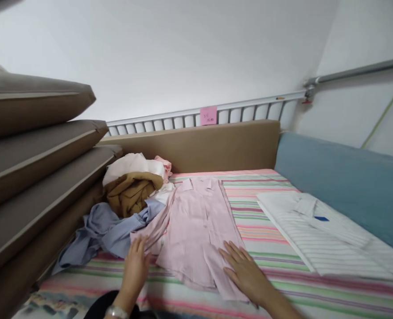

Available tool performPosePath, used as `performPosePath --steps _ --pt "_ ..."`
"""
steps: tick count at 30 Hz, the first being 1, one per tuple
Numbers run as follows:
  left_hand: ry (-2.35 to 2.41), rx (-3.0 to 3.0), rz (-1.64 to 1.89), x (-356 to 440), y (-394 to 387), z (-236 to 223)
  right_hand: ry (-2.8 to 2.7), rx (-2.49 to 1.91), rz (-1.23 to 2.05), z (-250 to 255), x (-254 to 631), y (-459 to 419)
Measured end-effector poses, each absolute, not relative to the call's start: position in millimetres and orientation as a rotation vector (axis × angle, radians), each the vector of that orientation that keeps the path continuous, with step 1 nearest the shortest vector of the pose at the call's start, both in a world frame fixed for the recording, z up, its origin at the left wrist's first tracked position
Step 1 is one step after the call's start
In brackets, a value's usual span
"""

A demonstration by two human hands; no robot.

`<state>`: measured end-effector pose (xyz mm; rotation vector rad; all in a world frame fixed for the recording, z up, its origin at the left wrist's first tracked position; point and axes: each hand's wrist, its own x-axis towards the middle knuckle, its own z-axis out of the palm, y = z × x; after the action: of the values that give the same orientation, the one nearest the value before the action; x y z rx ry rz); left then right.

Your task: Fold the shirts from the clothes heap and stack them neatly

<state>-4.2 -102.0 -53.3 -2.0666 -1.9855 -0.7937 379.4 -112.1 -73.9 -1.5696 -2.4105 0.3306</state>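
Note:
A pink striped shirt [196,221] lies spread flat, collar away from me, on a striped bed sheet [282,270]. My right hand [246,271] rests flat on the shirt's lower right part, fingers stretched out. My left hand [137,262] is at the shirt's left sleeve, fingers extended and touching the gathered fabric; whether it pinches the sleeve is unclear. A watch sits on my left wrist.
A pile of clothes lies at the left: a blue garment [106,230], a tan one [131,192] and a cream one [133,165]. A folded white striped shirt [329,239] lies at the right. Stacked brown cushions [33,155] line the left, a tan headboard [209,144] the back, a blue pad [349,181] the right.

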Motion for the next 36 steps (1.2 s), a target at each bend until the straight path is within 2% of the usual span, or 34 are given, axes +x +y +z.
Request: performPosePath --steps 5,8,12,16,17,19,21,23,26,30,32,36 --pt "-2.150 -1.917 -0.434 -47 -78 -29 -2.480 -1.647 0.360 -66 380 -109" --pt "-2.103 -2.000 -0.477 -43 -74 -6 -2.490 -1.749 0.487 -40 370 -107" --pt "-1.991 -2.233 -0.742 -7 -76 20 -2.135 -1.699 0.715 18 314 -103" --pt "-2.098 -2.415 -1.138 42 -76 23 -1.284 -1.481 1.615 49 223 -82" --pt "-2.111 -2.458 -1.289 51 -75 21 -1.133 -1.437 1.755 50 204 -74" --pt "-2.028 -2.581 -1.599 62 -76 16 -1.003 -1.387 1.803 47 176 -55" --pt "-1.849 -2.648 -1.882 60 -78 10 -1.038 -1.381 1.701 47 162 -32" --pt "-1.794 -2.568 -2.032 49 -78 3 -1.127 -1.400 1.657 55 159 -8" --pt "-2.129 -2.421 -1.773 30 -74 -14 -1.228 -1.460 1.699 83 164 34" --pt "-2.689 -2.465 -0.935 25 -67 -34 -1.379 -1.497 1.732 137 171 87" --pt "-2.766 -2.538 -0.651 30 -66 -37 -1.496 -1.493 1.712 164 173 109" --pt "-2.758 -2.684 -0.344 38 -61 -32 -1.639 -1.518 1.551 206 173 144"
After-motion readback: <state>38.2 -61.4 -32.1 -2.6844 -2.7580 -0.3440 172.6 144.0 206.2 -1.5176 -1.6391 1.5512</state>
